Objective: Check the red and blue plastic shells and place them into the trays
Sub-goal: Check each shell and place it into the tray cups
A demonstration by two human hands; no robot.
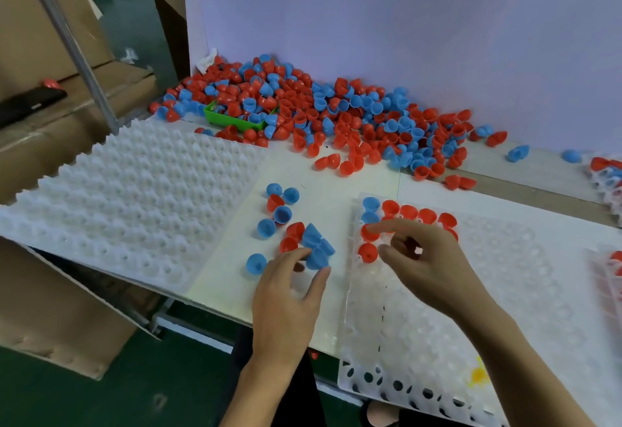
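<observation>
Red and blue plastic half-sphere shells point(336, 113) lie heaped against the back wall, within reach for sorting. Nearer, the clear dimpled plastic tray point(471, 292) holds the first checked shells in its far corner. Right hand point(424, 265) hovers there, fingers relaxed, grasping nothing. Left hand point(286, 295) pinches stacked blue shells point(314, 248), probably to inspect them.

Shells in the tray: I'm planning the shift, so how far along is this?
Barely begun. The clear tray holds about nine shells at its far-left corner. The left hand grips stacked blue shells; the right hand hovers over the tray. The big pile remains.
</observation>
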